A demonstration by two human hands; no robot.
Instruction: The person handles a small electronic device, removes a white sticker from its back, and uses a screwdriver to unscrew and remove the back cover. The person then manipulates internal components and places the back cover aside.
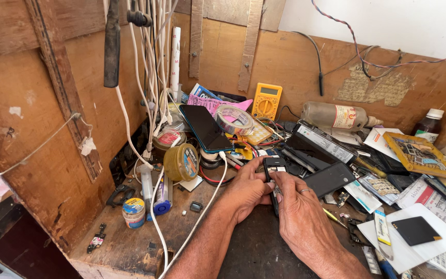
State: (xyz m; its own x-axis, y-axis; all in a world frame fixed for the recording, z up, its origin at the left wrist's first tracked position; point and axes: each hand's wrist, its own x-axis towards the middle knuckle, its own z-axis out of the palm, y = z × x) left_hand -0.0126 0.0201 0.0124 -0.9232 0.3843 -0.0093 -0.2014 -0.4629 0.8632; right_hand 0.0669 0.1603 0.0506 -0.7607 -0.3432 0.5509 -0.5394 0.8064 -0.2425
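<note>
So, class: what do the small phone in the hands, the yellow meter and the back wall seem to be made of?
Small phone: apparently dark plastic, slightly glossy casing. Yellow meter: looks like moulded plastic, matte, with a grey display window. Back wall: wood board, probably plywood, bare brown with visible grain and worn patches.

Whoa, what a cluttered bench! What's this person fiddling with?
A person holds a small black phone upright over the workbench, with the left hand gripping its side and the right hand pressing on its front. Around them lie a smartphone on a white cable, a tape roll and a yellow multimeter.
</note>
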